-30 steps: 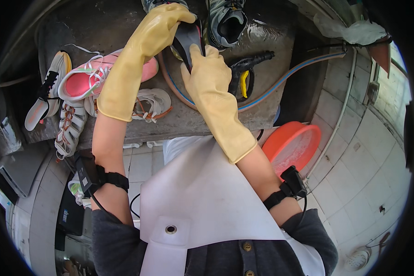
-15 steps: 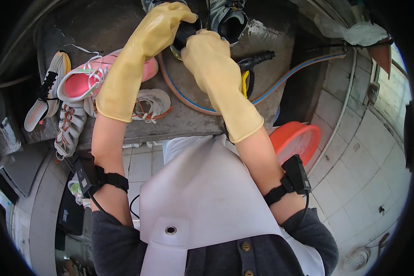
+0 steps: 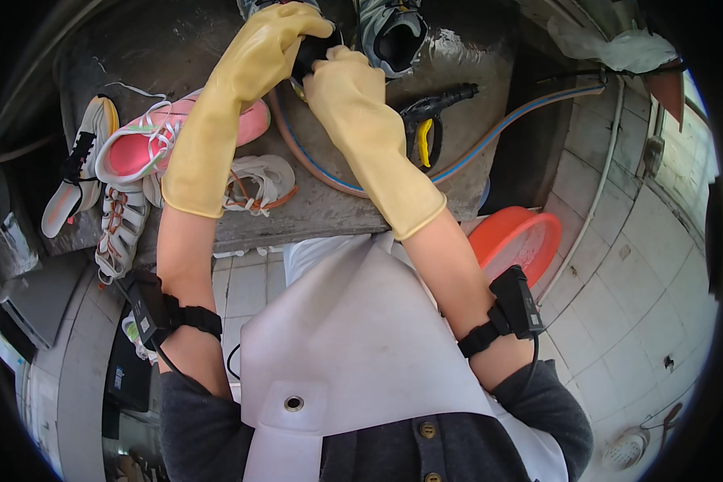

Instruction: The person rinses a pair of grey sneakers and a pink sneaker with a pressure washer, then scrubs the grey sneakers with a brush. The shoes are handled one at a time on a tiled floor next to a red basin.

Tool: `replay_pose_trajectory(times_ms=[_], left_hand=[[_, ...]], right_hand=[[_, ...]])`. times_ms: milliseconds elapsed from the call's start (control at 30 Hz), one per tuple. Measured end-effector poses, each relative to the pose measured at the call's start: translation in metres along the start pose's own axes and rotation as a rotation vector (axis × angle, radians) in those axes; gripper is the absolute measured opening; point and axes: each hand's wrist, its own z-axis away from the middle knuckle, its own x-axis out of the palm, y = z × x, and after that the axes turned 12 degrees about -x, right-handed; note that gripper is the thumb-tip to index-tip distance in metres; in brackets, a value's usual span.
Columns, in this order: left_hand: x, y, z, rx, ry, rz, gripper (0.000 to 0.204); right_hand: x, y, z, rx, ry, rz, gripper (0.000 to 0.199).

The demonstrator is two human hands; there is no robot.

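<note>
Both of my hands wear long yellow rubber gloves and meet at the far edge of a dark work table (image 3: 329, 217). Between them lies a sneaker (image 3: 315, 51) with a dark lining, its toe pointing away from me. My left hand (image 3: 291, 30) curls over the left side of its opening. My right hand (image 3: 344, 79), closed, grips the near heel end; its fingertips are hidden. A matching grey sneaker (image 3: 392, 40) stands just to the right. Right of my right glove lies a black spray gun (image 3: 438, 108) with a yellow trigger.
Left on the table are a pink sneaker (image 3: 128, 153), a black-and-white shoe (image 3: 80, 173), strappy sandals (image 3: 124, 229) and a white shoe with orange trim (image 3: 267, 181). A hose (image 3: 510, 120) curves across the table. An orange-red basin (image 3: 550, 241) stands beyond the near right edge.
Both hands have shifted slightly left with the sneaker, still gripping it. The spray gun shows more fully beside my right glove.
</note>
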Motion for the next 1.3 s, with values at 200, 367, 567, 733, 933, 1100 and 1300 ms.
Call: replay_pose_trajectory(times_ms=[200,367,567,733,933,1100,1300], left_hand=[[-0.001,0.001,-0.002,0.052,-0.001,-0.031,0.032],[-0.003,-0.005,0.001,0.043,0.010,-0.015,0.031],[0.003,-0.009,0.004,0.051,0.062,0.051,0.029],[0.003,-0.008,0.004,0.025,0.027,0.109,0.036],[0.000,-0.010,0.007,0.032,0.054,0.107,0.037],[0.003,-0.007,0.003,-0.007,0.041,0.131,0.035],[0.003,-0.014,0.003,0.010,0.025,0.130,0.031]], right_hand=[[0.010,-0.001,-0.001,0.061,0.033,-0.027,0.027],[0.009,-0.003,-0.011,0.005,0.078,-0.016,0.027],[0.006,-0.013,0.009,0.115,0.049,-0.124,0.023],[0.030,-0.008,-0.020,0.088,0.215,-0.054,0.021],[0.009,-0.018,-0.014,0.199,-0.044,-0.074,0.024],[-0.003,-0.017,-0.018,0.106,-0.072,0.011,0.022],[-0.035,-0.021,-0.018,0.120,-0.040,-0.131,0.037]])
